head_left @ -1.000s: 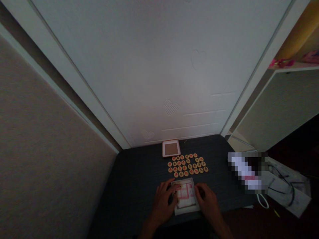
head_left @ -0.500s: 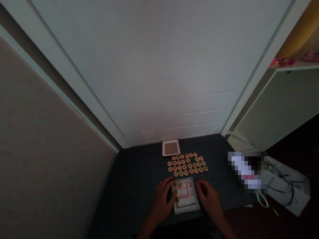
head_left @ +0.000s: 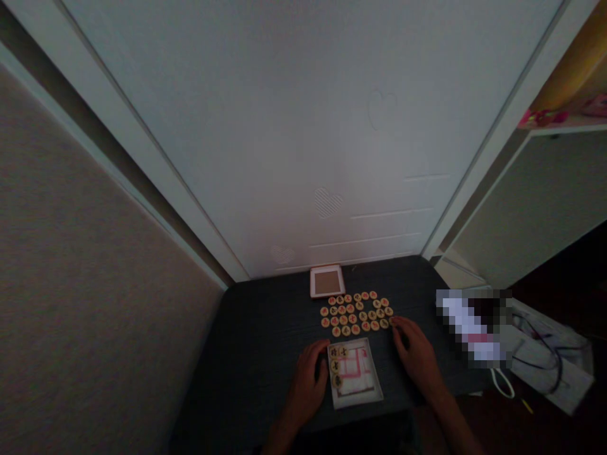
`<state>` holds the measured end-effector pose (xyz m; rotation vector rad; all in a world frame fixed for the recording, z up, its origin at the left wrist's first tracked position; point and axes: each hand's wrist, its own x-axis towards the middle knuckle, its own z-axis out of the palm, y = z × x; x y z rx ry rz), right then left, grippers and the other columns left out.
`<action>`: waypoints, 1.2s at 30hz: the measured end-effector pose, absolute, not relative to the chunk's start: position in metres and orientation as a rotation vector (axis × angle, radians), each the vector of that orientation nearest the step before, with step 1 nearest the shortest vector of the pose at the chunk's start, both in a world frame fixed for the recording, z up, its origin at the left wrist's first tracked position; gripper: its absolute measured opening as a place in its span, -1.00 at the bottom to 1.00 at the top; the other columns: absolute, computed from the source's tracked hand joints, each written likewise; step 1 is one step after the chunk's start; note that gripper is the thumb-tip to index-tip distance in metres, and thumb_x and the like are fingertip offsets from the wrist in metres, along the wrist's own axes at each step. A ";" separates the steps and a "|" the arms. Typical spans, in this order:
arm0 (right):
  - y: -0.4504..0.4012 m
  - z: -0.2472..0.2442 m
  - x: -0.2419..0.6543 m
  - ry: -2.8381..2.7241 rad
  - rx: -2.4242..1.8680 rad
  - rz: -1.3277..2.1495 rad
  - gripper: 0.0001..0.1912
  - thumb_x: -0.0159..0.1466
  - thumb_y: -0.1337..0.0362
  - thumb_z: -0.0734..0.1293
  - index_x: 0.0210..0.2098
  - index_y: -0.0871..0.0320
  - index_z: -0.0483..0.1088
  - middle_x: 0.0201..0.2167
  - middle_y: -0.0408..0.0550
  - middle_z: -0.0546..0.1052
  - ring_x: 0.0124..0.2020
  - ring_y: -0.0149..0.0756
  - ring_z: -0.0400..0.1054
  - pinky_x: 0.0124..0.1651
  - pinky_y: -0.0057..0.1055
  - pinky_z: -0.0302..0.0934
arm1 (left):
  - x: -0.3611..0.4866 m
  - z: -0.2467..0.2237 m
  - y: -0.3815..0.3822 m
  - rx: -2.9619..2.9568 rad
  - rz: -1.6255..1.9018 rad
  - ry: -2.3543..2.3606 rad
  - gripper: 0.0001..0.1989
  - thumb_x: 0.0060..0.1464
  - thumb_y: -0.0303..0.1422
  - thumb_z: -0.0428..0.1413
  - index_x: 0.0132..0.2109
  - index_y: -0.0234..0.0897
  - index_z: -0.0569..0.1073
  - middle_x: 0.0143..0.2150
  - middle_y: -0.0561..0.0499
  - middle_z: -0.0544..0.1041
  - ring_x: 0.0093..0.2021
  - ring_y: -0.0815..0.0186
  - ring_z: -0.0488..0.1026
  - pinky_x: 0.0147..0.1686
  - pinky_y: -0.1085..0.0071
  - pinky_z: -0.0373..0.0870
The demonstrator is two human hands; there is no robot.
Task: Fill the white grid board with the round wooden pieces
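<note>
My right hand (head_left: pixel 420 357) reaches to the right end of the rows of Chinese chess pieces (head_left: pixel 353 319), thumb and index fingertip pinched on the end piece (head_left: pixel 392 321). My left hand (head_left: pixel 309 379) lies against the left side of a shallow white box (head_left: pixel 377 373), fingers loosely curved and thumb apart from them. Inside the box, several pieces with dark characters (head_left: pixel 336 366) lie along its left and far sides, over a pink-and-white printed bottom. The pieces on the table are round and pale, with red or dark characters, set in uneven rows.
A white-rimmed box lid (head_left: pixel 327 282) with a brown middle lies at the back of the dark table (head_left: pixel 256 341), near the white panel (head_left: pixel 294 139). To the right, beyond the table edge, are a white container with cords (head_left: pixel 552 360) and a blurred-out item (head_left: pixel 474 328).
My right hand has moved from beside the box, forward and right, to the end piece of the rows. My left thumb has drawn back from over the pieces in the box.
</note>
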<state>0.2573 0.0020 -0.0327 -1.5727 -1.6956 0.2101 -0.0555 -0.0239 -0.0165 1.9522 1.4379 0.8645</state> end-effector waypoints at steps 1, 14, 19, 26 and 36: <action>0.002 -0.035 0.258 -1.723 -1.568 0.210 -0.65 0.41 0.12 0.21 0.04 0.11 0.48 0.02 0.10 0.55 0.04 -0.09 0.45 0.18 -0.05 0.32 | -0.055 -0.017 -0.024 1.952 0.867 1.441 -0.63 0.31 -0.41 -0.05 0.21 -0.16 0.36 0.17 -0.13 0.47 0.18 0.14 0.40 0.20 0.05 0.34; -0.004 -0.041 0.253 -1.909 -1.516 0.260 -0.66 0.40 0.24 0.21 0.09 0.05 0.48 0.04 0.03 0.58 0.05 -0.09 0.48 0.20 0.03 0.29 | -0.055 -0.020 -0.024 1.971 0.886 1.460 -0.63 0.28 -0.40 -0.01 0.20 -0.13 0.38 0.13 -0.11 0.51 0.14 0.12 0.44 0.16 0.04 0.38; -0.015 -0.041 0.253 -1.901 -1.513 0.251 -0.66 0.40 0.23 0.21 0.10 0.04 0.47 0.05 0.03 0.58 0.04 -0.09 0.49 0.23 0.05 0.25 | -0.054 -0.017 -0.024 1.965 0.881 1.456 -0.63 0.29 -0.39 -0.02 0.21 -0.12 0.37 0.13 -0.12 0.50 0.15 0.10 0.43 0.16 0.02 0.37; -0.027 -0.043 0.250 -1.887 -1.527 0.289 -0.66 0.40 0.21 0.21 0.11 0.02 0.46 0.03 0.02 0.59 0.01 -0.09 0.50 0.16 0.01 0.33 | -0.055 -0.019 -0.024 1.973 0.885 1.447 -0.63 0.30 -0.40 -0.03 0.21 -0.12 0.36 0.14 -0.10 0.49 0.15 0.13 0.42 0.18 0.04 0.35; -0.013 -0.041 0.248 -1.728 -1.583 0.214 -0.66 0.35 0.01 0.29 -0.05 0.07 0.51 -0.11 0.08 0.59 -0.08 -0.06 0.49 0.02 -0.09 0.41 | -0.055 -0.018 -0.024 1.959 0.884 1.458 -0.64 0.29 -0.38 -0.02 0.19 -0.13 0.39 0.14 -0.11 0.50 0.16 0.11 0.42 0.18 0.03 0.35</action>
